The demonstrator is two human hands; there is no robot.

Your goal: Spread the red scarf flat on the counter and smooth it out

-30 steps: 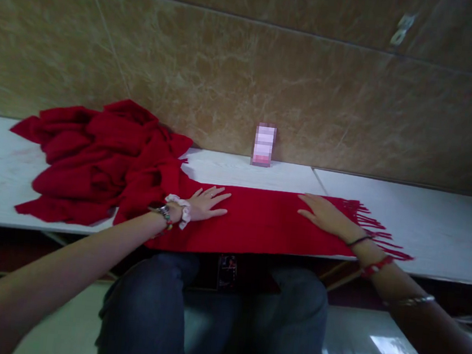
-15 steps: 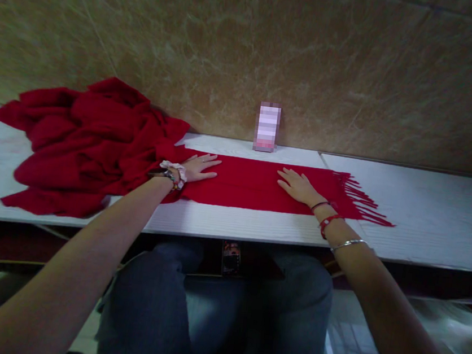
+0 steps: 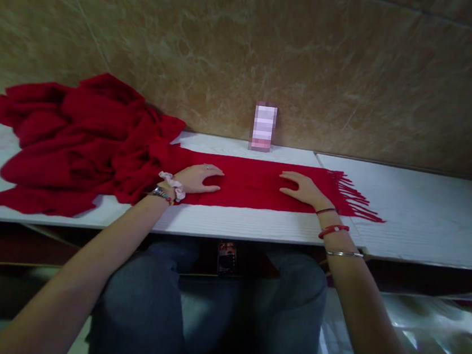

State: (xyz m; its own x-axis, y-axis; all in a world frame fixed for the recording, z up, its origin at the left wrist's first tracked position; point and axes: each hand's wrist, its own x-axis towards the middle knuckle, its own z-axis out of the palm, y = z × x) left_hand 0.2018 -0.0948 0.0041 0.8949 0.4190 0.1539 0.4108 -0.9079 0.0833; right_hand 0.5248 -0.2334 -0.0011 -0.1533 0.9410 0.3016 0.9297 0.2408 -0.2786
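A red scarf [image 3: 252,184] lies flat along the white table, its fringed end [image 3: 359,199] toward the right. On the left the rest of the scarf is bunched into a loose heap [image 3: 82,142]. My left hand [image 3: 197,178], with a scrunchie and bracelets at the wrist, rests on the flat stretch beside the heap, thumb apart from the fingers. My right hand [image 3: 303,189] touches the cloth nearer the fringe, also with thumb and fingers apart. Neither hand grips the fabric.
A blurred white and pink upright object [image 3: 262,128] stands behind the scarf, by the brown marbled wall [image 3: 234,46]. The narrow white table [image 3: 435,222] extends to the right, with a seam in its top. My legs [image 3: 140,302] are below its front edge.
Both hands have gone from lying flat with fingers spread to an arched shape with fingers together and thumbs apart. The view has shifted slightly; the scarf stays laid out.
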